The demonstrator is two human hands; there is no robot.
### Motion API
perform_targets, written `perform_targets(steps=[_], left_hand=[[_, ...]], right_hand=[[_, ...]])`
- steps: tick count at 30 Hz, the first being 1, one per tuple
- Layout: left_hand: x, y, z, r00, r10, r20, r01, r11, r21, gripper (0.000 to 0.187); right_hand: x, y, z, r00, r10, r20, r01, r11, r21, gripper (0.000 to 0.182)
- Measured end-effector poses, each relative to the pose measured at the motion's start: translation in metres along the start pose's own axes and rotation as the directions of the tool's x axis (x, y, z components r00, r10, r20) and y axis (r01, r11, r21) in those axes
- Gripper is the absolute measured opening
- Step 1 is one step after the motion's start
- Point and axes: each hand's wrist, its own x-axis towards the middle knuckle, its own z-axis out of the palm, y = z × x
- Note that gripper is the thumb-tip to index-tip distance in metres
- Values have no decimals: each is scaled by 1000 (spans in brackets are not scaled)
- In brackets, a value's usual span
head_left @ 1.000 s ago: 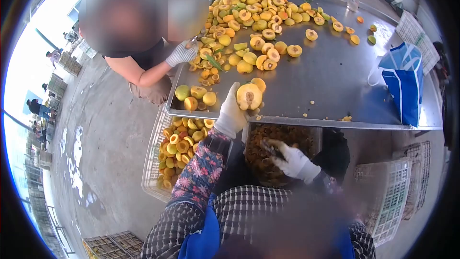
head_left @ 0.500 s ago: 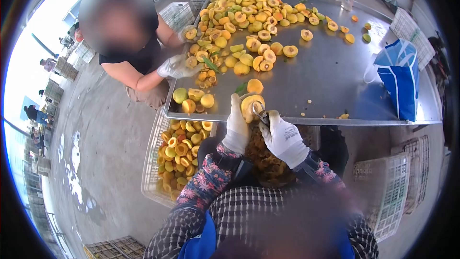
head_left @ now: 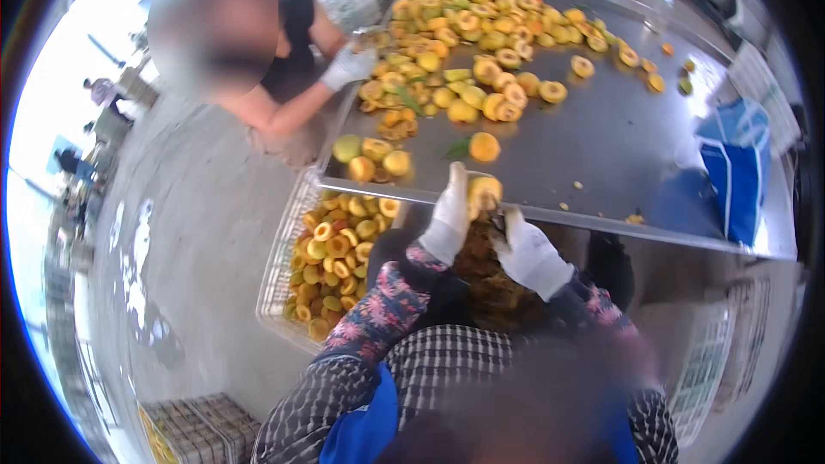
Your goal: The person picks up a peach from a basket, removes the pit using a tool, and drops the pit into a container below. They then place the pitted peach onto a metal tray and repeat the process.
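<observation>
My left hand [head_left: 449, 216], in a white glove, grips a yellow peach half [head_left: 485, 192] at the near edge of the metal table. My right hand [head_left: 531, 254], also gloved, is closed around a small pitting tool [head_left: 498, 222], its looped metal end blurred and partly hidden against the fruit. Just beyond my hands lies a peach [head_left: 485, 147] with a green leaf beside it. Several peaches [head_left: 375, 149] sit at the table's left corner. Below my hands is a brown mass of scraps [head_left: 490, 271], partly covered by my arms.
A heap of halved peaches [head_left: 481, 21] covers the table's [head_left: 619, 146] far left. A white crate [head_left: 268, 292] of peach halves stands at my left. A blue bag [head_left: 735, 172] rests at the right. Across the left corner a co-worker's gloved hand [head_left: 351, 66] reaches the heap.
The view has turned, shifting the table right and downward. The tool's loop, plain against the peach earlier, is now blurred. Both hands keep their hold. The co-worker's nearer hand has left its earlier spot.
</observation>
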Motion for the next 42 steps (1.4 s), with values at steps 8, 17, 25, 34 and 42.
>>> perform_targets(steps=[8,17,25,34,42], left_hand=[[0,-25,4,828,561,4,-561,827,39,33],[-10,-1,4,962,267,-61,-256,955,147,47],[-14,-1,12,951,283,-121,-286,958,-5,49],[-7,7,5,1000,-10,-16,10,1000,-28,40],[-5,12,9,994,-75,85,70,996,64,40]], right_hand=[[-3,1,15,985,145,97,-172,895,411,31],[-7,0,8,991,91,102,-119,940,321,26],[-4,-19,-3,976,126,175,-173,944,281,31],[-14,-4,8,986,41,160,-108,895,433,35],[-17,-4,10,909,198,368,-411,582,702,30]])
